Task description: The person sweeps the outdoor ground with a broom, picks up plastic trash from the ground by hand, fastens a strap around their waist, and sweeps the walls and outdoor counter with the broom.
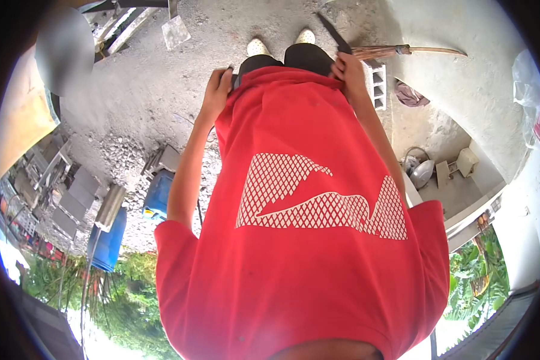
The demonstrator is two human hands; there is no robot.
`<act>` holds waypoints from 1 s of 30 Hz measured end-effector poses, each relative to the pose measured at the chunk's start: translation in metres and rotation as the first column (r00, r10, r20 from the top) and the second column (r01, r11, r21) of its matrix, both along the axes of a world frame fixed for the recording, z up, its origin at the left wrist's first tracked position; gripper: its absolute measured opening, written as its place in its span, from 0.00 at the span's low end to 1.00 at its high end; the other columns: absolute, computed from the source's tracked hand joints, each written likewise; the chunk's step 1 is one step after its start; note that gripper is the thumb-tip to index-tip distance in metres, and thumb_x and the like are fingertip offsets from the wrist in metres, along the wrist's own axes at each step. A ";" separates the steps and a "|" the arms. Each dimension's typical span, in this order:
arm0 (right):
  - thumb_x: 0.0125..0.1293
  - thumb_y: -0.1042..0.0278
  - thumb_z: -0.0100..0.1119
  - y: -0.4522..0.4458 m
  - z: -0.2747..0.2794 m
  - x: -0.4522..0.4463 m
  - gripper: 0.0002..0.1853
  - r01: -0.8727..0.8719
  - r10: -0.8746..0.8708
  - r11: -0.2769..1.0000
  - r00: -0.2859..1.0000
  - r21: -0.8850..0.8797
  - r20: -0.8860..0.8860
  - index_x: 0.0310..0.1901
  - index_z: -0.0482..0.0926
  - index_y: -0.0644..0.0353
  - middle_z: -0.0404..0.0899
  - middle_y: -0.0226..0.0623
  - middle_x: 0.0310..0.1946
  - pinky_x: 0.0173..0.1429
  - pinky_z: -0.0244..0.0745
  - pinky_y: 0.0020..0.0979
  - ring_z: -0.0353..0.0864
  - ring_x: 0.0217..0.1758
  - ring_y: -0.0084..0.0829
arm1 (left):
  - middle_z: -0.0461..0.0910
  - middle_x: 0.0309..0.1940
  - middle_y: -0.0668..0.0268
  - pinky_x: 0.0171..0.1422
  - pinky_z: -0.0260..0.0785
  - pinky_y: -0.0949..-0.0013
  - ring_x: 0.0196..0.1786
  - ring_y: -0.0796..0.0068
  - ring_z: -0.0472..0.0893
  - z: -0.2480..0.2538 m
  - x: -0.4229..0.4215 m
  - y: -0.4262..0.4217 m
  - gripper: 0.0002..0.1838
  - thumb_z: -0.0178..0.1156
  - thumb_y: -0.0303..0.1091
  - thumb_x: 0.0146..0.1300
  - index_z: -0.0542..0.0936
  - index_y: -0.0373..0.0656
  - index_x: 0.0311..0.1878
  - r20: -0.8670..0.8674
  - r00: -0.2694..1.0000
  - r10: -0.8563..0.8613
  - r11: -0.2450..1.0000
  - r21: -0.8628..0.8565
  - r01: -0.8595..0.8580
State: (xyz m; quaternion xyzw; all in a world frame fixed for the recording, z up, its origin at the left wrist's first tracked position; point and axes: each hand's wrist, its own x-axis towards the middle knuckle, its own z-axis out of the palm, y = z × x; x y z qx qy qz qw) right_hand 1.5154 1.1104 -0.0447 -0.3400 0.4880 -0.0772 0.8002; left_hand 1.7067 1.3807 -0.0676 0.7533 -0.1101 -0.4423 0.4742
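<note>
At the upper right of the red shirt, my right hand (pixel 349 69) is closed on a dark knife (pixel 333 32), whose blade points up and to the left over the ground. My left hand (pixel 218 87) is beside the shirt's (pixel 300 120) lower edge at the upper left. Its fingers are closed round something dark, too small to make out, close to my dark-clothed leg. Between the hands, the shirt hangs over my thighs. Both feet, in light spotted shoes (pixel 258 47), stand on the rough ground.
A stick broom (pixel 381 51) and a hollow block (pixel 377 87) lie right of my right hand. Brown cloth (pixel 411 95) lies near the wall. Blue containers (pixel 109 240) and grey slabs (pixel 83 186) are at the left. A basin area (pixel 456 186) is at the right.
</note>
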 end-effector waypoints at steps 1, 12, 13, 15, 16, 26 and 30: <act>0.60 0.65 0.50 0.000 0.019 -0.008 0.10 0.084 -0.083 0.996 0.995 0.024 -0.047 0.23 0.64 0.53 0.56 0.22 0.14 0.22 0.63 0.25 0.54 0.13 0.17 | 0.68 0.24 0.69 0.30 0.61 0.76 0.25 0.81 0.65 0.006 -0.003 0.016 0.15 0.48 0.39 0.66 0.71 0.35 0.42 -0.101 0.995 0.020 1.000 0.015 -0.018; 0.60 0.62 0.51 0.031 0.099 -0.176 0.07 0.389 -0.336 0.898 0.908 0.207 -0.249 0.32 0.68 0.55 0.56 0.20 0.15 0.13 0.47 0.17 0.50 0.11 0.13 | 0.59 0.20 0.77 0.30 0.53 0.78 0.24 0.85 0.59 0.116 -0.053 0.097 0.17 0.47 0.44 0.67 0.71 0.38 0.39 -0.363 0.896 0.257 0.966 0.124 -0.227; 0.60 0.62 0.51 0.031 0.115 -0.179 0.07 0.336 -0.269 0.900 0.929 0.276 -0.254 0.33 0.69 0.56 0.56 0.20 0.15 0.13 0.47 0.17 0.50 0.11 0.13 | 0.58 0.20 0.77 0.30 0.53 0.78 0.25 0.85 0.58 0.125 -0.052 0.102 0.17 0.47 0.45 0.67 0.70 0.37 0.39 -0.411 0.857 0.310 0.951 0.142 -0.276; 0.60 0.62 0.50 0.024 0.155 -0.171 0.08 0.237 -0.144 0.907 0.951 0.349 -0.273 0.34 0.69 0.56 0.57 0.20 0.15 0.13 0.48 0.16 0.51 0.12 0.12 | 0.57 0.20 0.77 0.31 0.53 0.78 0.25 0.85 0.58 0.162 -0.035 0.101 0.19 0.48 0.47 0.66 0.70 0.37 0.41 -0.435 0.872 0.226 0.973 0.055 -0.225; 0.60 0.62 0.49 0.016 0.176 -0.162 0.08 0.190 -0.090 0.918 0.955 0.349 -0.284 0.34 0.69 0.57 0.57 0.20 0.16 0.13 0.49 0.15 0.52 0.12 0.12 | 0.56 0.20 0.76 0.31 0.52 0.78 0.25 0.85 0.58 0.181 -0.024 0.097 0.20 0.48 0.47 0.66 0.69 0.36 0.42 -0.445 0.878 0.177 0.981 0.009 -0.194; 0.58 0.64 0.51 -0.015 0.290 -0.075 0.14 -0.151 0.141 0.988 0.942 -0.011 -0.305 0.41 0.69 0.66 0.62 0.24 0.18 0.09 0.50 0.15 0.54 0.11 0.10 | 0.69 0.25 0.71 0.27 0.56 0.79 0.27 0.86 0.64 0.252 0.038 0.078 0.18 0.49 0.43 0.66 0.69 0.35 0.47 -0.602 0.670 -0.434 0.877 -0.113 0.467; 0.58 0.63 0.53 -0.032 0.335 -0.102 0.16 0.135 -0.137 0.975 0.991 -0.178 0.002 0.41 0.68 0.66 0.61 0.27 0.18 0.07 0.52 0.15 0.55 0.11 0.11 | 0.72 0.24 0.66 0.25 0.57 0.81 0.23 0.85 0.64 0.307 0.063 0.070 0.24 0.58 0.47 0.58 0.70 0.34 0.45 -0.566 0.735 -0.374 0.909 -0.065 0.412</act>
